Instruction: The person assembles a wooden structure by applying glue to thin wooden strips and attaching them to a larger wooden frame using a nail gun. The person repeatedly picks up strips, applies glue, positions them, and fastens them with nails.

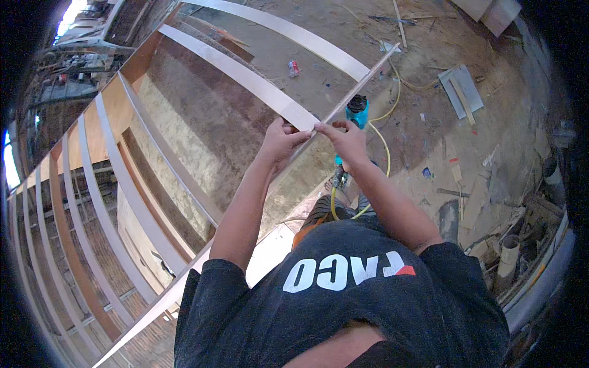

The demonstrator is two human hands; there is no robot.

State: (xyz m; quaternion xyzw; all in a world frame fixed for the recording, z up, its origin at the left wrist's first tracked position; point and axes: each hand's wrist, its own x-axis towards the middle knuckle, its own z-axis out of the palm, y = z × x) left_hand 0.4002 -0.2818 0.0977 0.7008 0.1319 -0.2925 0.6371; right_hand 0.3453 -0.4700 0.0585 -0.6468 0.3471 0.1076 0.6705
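Note:
A pale wooden slat (245,81) runs from the far left and ends against a long, narrow wooden rail (362,81). My left hand (284,146) grips the slat close to this end, thumb on its face and some fingers hidden beneath. My right hand (347,142) pinches the rail at the joint, its fingertips nearly meeting my left thumb. Partly hidden behind my right hand is a teal power tool (357,113) with a black top. A yellow hose (387,147) curves beside it; what supports the tool cannot be made out.
More slats of the frame (110,144) spread out at the left, joined to a brown board (141,64). Another slat (294,34) meets the rail farther off. A red-and-white can (294,69), a grey panel (461,92) and wood scraps lie on the dirty floor. Pipes (508,254) stand at right.

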